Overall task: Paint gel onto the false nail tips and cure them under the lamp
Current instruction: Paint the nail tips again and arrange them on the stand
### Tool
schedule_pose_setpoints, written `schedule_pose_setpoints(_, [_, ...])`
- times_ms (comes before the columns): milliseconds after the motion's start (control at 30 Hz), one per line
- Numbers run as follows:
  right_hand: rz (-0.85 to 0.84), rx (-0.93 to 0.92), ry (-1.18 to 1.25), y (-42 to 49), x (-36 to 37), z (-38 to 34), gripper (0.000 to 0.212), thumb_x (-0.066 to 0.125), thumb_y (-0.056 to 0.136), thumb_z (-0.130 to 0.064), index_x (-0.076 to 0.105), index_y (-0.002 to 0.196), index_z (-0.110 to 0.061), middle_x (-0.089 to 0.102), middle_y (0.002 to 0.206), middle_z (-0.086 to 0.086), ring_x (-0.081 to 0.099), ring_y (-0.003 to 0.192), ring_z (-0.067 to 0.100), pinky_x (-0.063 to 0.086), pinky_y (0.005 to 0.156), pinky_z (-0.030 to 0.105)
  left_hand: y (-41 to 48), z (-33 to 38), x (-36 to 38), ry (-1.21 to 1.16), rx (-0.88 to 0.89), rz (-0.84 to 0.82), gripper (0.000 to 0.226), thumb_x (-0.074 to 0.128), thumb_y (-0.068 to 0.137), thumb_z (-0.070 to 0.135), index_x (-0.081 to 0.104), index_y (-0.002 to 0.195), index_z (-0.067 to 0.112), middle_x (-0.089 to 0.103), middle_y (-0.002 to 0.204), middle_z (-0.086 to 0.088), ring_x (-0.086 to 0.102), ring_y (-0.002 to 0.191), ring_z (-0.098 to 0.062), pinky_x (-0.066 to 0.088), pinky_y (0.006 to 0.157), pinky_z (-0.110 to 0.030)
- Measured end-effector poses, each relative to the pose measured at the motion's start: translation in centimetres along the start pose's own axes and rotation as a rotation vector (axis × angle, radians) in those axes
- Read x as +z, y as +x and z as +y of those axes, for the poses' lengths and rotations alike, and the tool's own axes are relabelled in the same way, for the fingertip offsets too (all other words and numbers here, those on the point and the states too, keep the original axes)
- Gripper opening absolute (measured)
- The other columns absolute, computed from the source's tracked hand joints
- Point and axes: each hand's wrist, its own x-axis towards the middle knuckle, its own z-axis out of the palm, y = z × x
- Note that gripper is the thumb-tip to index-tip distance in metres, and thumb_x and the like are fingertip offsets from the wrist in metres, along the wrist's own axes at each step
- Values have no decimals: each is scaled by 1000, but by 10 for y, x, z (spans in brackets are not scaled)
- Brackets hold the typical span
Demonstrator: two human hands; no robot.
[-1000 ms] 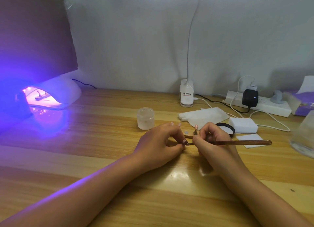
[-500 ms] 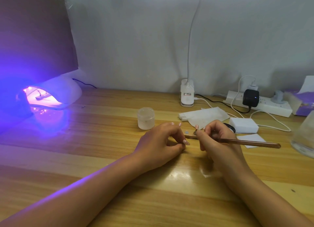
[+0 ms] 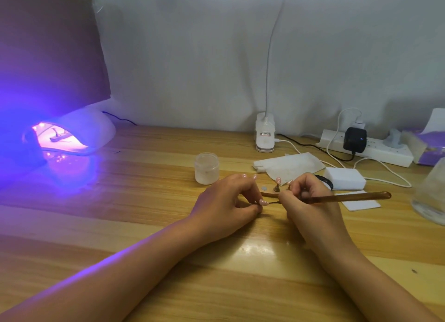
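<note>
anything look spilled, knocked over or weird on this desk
Nothing stands out. The white domed curing lamp glows violet, the small frosted plastic jar stands upright with no spill beside it, and the right hand grips the long amber brush close to the curled left hand.

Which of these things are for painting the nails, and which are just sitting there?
For the job: brush in the right hand, left hand at its tip, jar, nail tip on its stand, glowing curing lamp.
Just lying about: power strip, white block, desk-light base, tissue box.
</note>
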Motion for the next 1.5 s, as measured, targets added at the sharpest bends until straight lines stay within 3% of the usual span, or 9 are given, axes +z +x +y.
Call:
schedule_pose_setpoints(100, [35,55,105,-1,-2,-4,15,67,89,-27,58,89,-15,61,55,-1,53,44,1,40,41,14,0,1,0,-8,0,2,6,76,84,21,70,87,21,63,92,12,53,70,12,35,59,-4])
schedule_pose_setpoints(233, [-17,57,187,-3,-4,-9,26,66,84,-39,63,86,-13,66,59,-1,54,46,4,42,42,14,0,0,0,0,-10,8,8,76,84,23,69,86,23,63,92,13,53,71,13,35,60,-6])
schedule_pose_setpoints(333, [-36,53,185,-3,-4,-10,21,68,86,-32,59,90,-13,69,65,1,55,47,4,42,42,14,0,0,0,9,-19,8,9,77,83,23,69,85,26,62,92,15,54,72,12,35,60,-8])
schedule_pose_setpoints(433, [-8,79,182,-1,-5,-7,17,63,91,-23,54,88,-9,64,56,1,49,41,3,38,38,15,0,0,0,12,-23,2,10,77,84,24,68,86,29,61,92,16,54,73,11,36,61,-8])
schedule_pose_setpoints(600, [-52,81,115,-1,-1,-5,20,63,88,-20,56,78,-4,59,48,2,47,40,4,37,40,15,0,0,0,3,-16,-4,9,75,84,20,71,89,25,64,96,10,53,69,13,34,59,-7])
schedule_pose_setpoints(967, [-111,59,57,-4,0,-8,20,63,90,-19,54,82,-2,64,53,7,52,45,9,40,51,28,-1,0,1,10,0,-1,15,75,84,19,67,86,31,63,96,10,52,65,13,36,59,-12])
schedule_pose_setpoints(1233, [-57,56,3,0,1,-3,14,65,86,-11,54,79,-5,60,49,5,52,41,8,43,47,28,-1,-1,1,14,14,4,9,75,84,18,71,89,25,66,95,13,52,68,16,34,57,-6])
schedule_pose_setpoints(1367, [-18,14,-44,1,1,-2,16,67,84,-8,55,75,-5,58,55,7,50,43,7,44,44,19,-1,0,1,14,14,2,8,75,85,19,72,91,25,66,94,14,52,68,16,34,57,-5])
schedule_pose_setpoints(1500, [-5,38,-16,2,1,-2,16,66,84,-8,53,76,-3,53,54,8,47,44,9,43,49,28,-1,-1,1,17,17,-1,9,74,86,20,73,93,25,66,94,14,53,72,13,34,59,-6])
